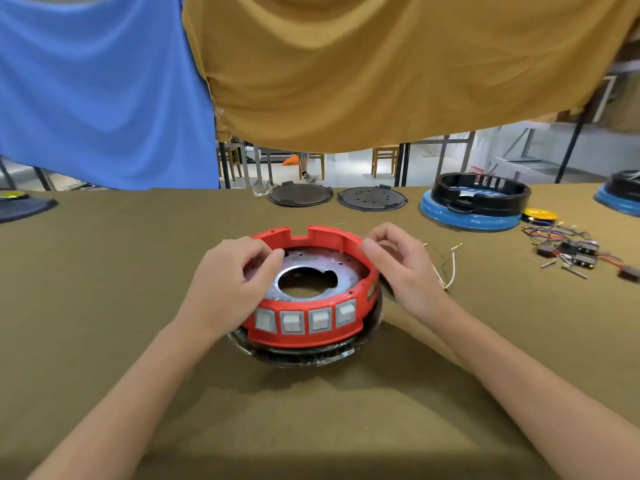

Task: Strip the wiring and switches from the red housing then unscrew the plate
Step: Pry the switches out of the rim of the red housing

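Note:
The round red housing stands at the middle of the table on a black ring base. Several grey rocker switches line its near wall. Inside lies a silver metal plate with a large centre hole. My left hand rests over the housing's left rim, its curled fingers reaching inside onto the plate. My right hand is at the right rim with thumb and fingers pinched together; what it pinches is too small to tell. Thin loose wires lie just right of that hand.
Two black round lids lie at the table's far edge. A black housing on a blue base stands at the back right, with a yellow disc beside it. A pile of removed wires and black switches lies far right.

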{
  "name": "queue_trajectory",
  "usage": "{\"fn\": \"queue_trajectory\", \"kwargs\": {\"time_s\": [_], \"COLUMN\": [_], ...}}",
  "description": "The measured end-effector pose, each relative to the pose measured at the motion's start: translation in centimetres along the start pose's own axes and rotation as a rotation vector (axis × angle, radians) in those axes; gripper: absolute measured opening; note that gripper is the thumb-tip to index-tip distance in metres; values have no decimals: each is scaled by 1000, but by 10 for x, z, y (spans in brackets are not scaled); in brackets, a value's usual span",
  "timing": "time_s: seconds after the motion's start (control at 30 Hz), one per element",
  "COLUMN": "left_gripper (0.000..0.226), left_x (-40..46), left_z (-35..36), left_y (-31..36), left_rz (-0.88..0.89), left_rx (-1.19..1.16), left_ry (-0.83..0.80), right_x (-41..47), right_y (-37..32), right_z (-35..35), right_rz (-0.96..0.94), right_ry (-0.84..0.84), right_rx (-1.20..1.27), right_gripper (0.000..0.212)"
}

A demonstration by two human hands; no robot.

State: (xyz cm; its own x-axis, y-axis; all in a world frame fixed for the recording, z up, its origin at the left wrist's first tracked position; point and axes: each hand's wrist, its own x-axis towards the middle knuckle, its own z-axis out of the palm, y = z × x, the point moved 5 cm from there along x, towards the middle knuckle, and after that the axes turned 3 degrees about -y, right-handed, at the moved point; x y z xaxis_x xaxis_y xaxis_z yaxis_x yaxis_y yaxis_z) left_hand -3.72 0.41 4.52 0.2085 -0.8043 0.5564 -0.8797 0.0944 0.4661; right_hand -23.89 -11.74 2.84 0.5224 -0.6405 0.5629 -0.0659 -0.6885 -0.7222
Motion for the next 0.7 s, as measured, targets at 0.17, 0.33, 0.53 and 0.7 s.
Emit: {"fn": "queue_trajectory", "kwargs": {"time_s": [0.17, 0.33, 0.53, 0.7], "left_gripper": [50, 55, 41, 39], "left_x": [-33, -40, -43, -37], "left_z": [21, 34, 31, 30], "left_y": [40, 47, 51, 56], "left_rz": [274, 404, 380, 411], "left_rx": [130, 346, 338, 418], "left_ry": [-261, -136, -112, -146], "right_x": [-12, -56, -70, -63], "right_y": [16, 28, 22, -9], "right_z": [-58, -65, -56, -38], "right_rz": [345, 618, 611, 156], "right_ry": [-78, -414, -412, -164], "right_rx": [-297, -741, -866, -430], "right_gripper": [16, 26, 22, 12]}}
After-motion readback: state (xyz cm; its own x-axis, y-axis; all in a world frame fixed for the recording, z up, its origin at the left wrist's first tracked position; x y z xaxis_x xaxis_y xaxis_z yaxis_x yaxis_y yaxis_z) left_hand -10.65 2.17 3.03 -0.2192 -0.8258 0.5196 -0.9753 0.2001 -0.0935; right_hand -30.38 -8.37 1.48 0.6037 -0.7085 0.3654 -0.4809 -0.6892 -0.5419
